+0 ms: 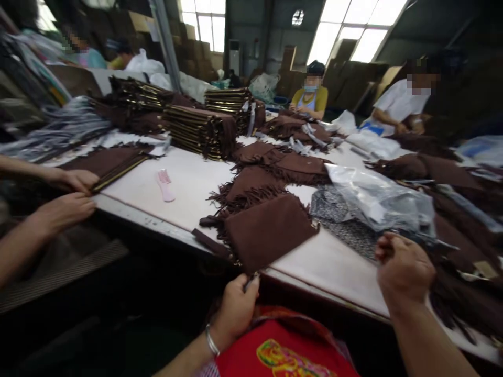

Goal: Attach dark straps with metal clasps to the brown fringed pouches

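A folded brown fringed cloth bag (271,228) lies at the table's front edge, its near corner reaching over the edge. My left hand (238,303), with a silver bangle at the wrist, is closed at that corner, thumb pressed on a small dark piece. Off to the right, raised above the table, is my right hand (404,264), its fingers curled together in a pinch; what they hold, if anything, is too small to make out. Just beyond it lies a clear plastic bag (381,199) on grey speckled fabric (346,225).
A pink comb (165,186) lies on the white table (188,183). Behind it stand stacks of brown pieces with gold zippers (196,131). At left, another person's hands (73,193) hold a brown piece. More brown cloth (451,178) covers the right side. People work across the table.
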{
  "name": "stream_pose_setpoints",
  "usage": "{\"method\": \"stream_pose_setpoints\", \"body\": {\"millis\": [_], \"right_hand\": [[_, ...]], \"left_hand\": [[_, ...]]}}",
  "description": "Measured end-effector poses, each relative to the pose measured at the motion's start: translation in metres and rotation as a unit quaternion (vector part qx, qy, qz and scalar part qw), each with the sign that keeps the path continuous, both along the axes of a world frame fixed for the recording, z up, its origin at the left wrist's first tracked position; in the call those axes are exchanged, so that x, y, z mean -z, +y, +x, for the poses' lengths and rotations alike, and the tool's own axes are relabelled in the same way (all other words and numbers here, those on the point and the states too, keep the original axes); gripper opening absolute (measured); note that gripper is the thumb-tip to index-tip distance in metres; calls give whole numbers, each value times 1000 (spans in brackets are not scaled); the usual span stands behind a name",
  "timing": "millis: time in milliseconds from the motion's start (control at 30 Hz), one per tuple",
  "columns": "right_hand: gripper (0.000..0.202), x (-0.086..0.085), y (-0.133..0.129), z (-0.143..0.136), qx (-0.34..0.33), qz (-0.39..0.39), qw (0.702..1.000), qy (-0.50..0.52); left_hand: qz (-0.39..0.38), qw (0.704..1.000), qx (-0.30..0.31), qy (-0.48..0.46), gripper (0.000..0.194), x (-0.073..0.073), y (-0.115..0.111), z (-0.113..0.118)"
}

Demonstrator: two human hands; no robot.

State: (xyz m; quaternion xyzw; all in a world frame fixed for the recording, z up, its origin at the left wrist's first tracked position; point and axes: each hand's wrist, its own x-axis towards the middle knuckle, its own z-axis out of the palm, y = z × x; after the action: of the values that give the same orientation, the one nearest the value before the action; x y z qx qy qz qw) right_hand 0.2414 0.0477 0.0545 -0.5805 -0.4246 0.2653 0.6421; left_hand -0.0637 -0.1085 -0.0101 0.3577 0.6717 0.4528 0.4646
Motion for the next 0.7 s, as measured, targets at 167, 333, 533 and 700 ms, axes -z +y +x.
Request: {"method": "stream_pose_setpoints", "body": {"millis": [167,333,533,700], "right_hand": [[22,-7,-75,-108,-476,-121,865,-102],[32,9,-105,-149,-595,-198,761,-168],[32,31,-99,-160,-563,-239,768,-189],[30,35,-99,-166,-518,-254,785,-227]], "left_hand": [[8,1000,-4,18,36,-13,-11,7],[37,998,7,58,32,-25,-22,9],[52,993,4,109,26,-27,-31,12],[68,986,19,149,23,-27,-33,15]]}}
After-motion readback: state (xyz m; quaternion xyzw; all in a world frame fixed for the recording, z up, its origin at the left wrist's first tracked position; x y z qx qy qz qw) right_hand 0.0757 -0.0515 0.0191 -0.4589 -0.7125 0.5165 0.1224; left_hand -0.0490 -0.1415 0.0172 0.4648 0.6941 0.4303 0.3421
